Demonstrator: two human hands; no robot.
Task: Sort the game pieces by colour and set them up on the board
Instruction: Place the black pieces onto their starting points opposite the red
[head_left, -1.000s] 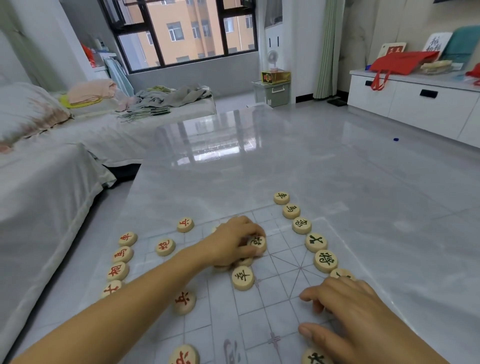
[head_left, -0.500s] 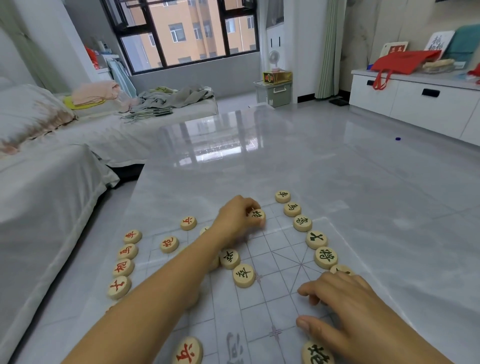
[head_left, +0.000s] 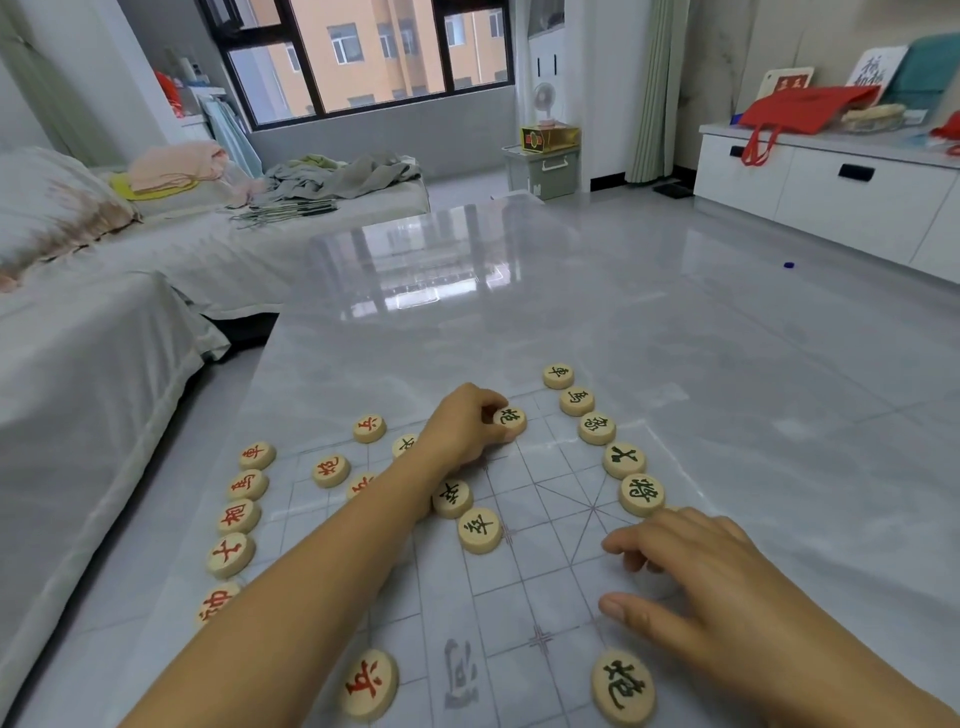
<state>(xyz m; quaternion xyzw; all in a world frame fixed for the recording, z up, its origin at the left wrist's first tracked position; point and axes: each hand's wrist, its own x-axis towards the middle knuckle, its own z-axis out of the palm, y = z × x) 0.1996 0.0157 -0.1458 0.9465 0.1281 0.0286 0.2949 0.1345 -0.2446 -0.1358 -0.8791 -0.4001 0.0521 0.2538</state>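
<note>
A thin translucent board (head_left: 524, 587) with a printed grid lies on the glossy grey table. Round wooden pieces stand on it. Red-lettered pieces (head_left: 236, 517) run in a curved line along the left side, and black-lettered pieces (head_left: 623, 460) line the right side. My left hand (head_left: 462, 428) reaches across the board and pinches a black-lettered piece (head_left: 509, 420) low on the far grid. My right hand (head_left: 701, 582) rests with relaxed fingers on the board's near right part and holds nothing. Two black-lettered pieces (head_left: 467, 514) sit mid-board beside my left forearm.
The table (head_left: 519, 312) stretches far ahead. A cloth-covered sofa (head_left: 88, 332) runs close along its left edge. A white cabinet (head_left: 831, 192) with a red bag stands at the far right, across open floor. A red-lettered piece (head_left: 370, 684) and a black-lettered piece (head_left: 623, 688) lie near the board's front.
My left hand lifted a black-lettered piece from the middle cluster and carried it away from me to the far part of the board. My right hand stayed put.
</note>
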